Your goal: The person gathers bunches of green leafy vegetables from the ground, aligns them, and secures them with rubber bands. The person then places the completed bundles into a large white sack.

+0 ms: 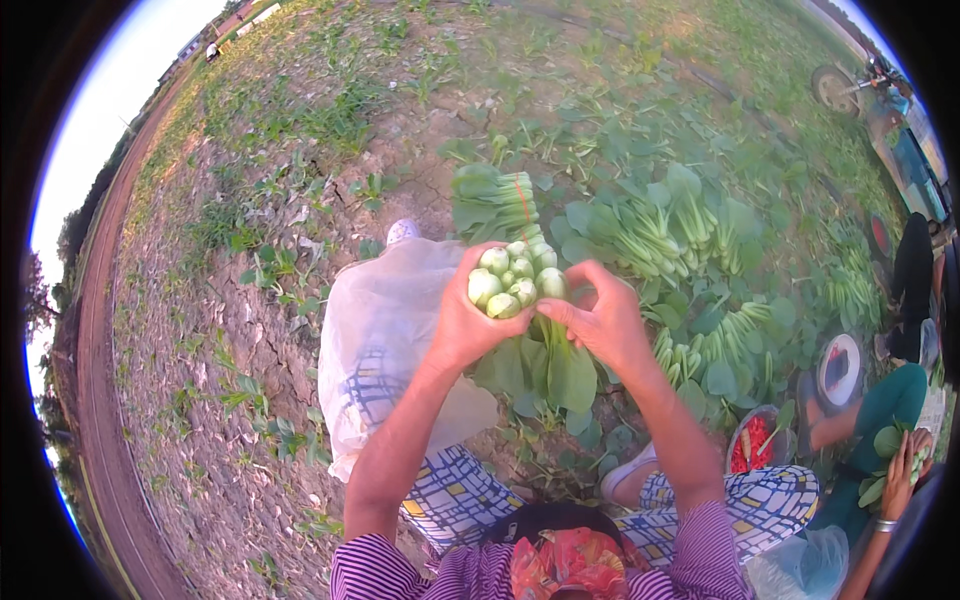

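My left hand (472, 304) is wrapped around a bunch of leafy greens (501, 283), with its pale stem ends facing up and the leaves hanging below. Between the thumb and fingers of my right hand (604, 311) is a single green stalk (553, 285), held against the right side of that bunch. Just beyond my hands lies a tied bundle of greens (491, 199) with a red band around its stems. To the right of it, loose greens (667, 225) are heaped on the ground, and another pile (720, 349) lies nearer to me.
A bowl of red bands (752, 442) holds a small handled tool. Beside it stands a white basin (838, 369). At the right, a co-worker's hand (900, 472) holds greens. A translucent sheet (397, 300) covers my left leg. A motor vehicle (900, 135) stands far right.
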{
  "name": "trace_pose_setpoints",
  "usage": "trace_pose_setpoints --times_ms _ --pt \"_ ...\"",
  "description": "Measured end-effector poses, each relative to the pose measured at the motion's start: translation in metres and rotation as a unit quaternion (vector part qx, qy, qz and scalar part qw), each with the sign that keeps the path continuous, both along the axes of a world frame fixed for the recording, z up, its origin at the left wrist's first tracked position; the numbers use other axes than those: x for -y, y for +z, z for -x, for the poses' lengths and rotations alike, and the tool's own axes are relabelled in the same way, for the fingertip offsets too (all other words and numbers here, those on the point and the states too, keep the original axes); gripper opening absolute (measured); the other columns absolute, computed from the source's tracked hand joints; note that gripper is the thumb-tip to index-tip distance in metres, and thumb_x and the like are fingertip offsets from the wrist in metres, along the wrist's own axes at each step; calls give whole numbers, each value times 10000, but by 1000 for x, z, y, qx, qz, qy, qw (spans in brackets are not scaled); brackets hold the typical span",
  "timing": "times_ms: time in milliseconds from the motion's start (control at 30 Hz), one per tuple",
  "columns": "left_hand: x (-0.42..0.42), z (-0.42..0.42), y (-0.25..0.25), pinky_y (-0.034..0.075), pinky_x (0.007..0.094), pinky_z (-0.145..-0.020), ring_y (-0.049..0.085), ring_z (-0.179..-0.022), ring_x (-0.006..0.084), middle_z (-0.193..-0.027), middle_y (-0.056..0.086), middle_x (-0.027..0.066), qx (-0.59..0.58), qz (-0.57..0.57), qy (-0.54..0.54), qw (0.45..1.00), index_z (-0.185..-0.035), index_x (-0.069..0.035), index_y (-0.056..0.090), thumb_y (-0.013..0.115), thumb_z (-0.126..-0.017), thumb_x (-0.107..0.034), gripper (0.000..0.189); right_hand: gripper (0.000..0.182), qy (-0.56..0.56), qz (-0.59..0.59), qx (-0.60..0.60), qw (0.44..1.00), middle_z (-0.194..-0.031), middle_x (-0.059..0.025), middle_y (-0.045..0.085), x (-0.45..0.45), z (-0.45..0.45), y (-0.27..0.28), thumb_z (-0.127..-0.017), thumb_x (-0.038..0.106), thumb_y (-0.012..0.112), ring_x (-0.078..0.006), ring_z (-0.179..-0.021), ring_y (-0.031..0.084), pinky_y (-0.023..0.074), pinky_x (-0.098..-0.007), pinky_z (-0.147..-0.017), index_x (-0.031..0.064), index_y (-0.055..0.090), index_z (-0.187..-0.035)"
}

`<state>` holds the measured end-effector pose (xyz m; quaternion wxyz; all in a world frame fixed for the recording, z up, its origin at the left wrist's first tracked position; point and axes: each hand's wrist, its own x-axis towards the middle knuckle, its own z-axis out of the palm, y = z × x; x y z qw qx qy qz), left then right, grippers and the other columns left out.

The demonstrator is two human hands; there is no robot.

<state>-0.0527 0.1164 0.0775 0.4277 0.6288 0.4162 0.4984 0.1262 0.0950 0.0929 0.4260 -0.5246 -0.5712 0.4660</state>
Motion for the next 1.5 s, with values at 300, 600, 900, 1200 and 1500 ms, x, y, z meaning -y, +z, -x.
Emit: trace_pose_setpoints --times_ms 300,600,900,1200,1500 --pt "0 1 1 469 290 -881 543 -1003 136 -1107 563 55 18 32 4 999 -1202 -55 470 793 -588 -72 693 378 -86 -128 124 980 -802 -39 606 7 2 -6 -686 169 823 -82 -577 547 442 -259 -498 19 562 -915" --pt "1 -3 -3 468 301 -888 545 -1006 140 -1109 563 57 -14 33 -4 999 -1209 -66 469 793 -587 -75 702 326 -72 -55 -60 994 -727 -18 599 3 4 -24 -707 116 810 -38 -590 507 409 -204 -492 11 551 -876" --pt "3 -5 -9 453 315 -915 532 -1043 153 -1147 542 50 46 86 -39 995 -1228 -51 460 796 -587 -78 725 494 59 45 -239 968 -798 -54 590 -15 -11 -29 -708 87 794 -82 -601 569 419 -218 -423 -18 505 -1094" --pt "0 -6 -2 463 299 -911 549 -1042 139 -1154 560 44 126 161 -84 975 -1256 -47 453 816 -595 -76 755 536 97 -73 -50 991 -914 -64 611 -30 -14 -41 -692 110 810 -77 -580 546 415 -217 -407 15 493 -1114" --pt "16 19 49 460 301 -915 549 -1030 142 -1107 568 40 23 51 -50 997 -1218 -50 482 802 -570 -79 723 563 160 4 -232 959 -817 -81 562 -13 17 12 -728 103 792 -107 -548 569 459 -236 -420 3 407 -1126"
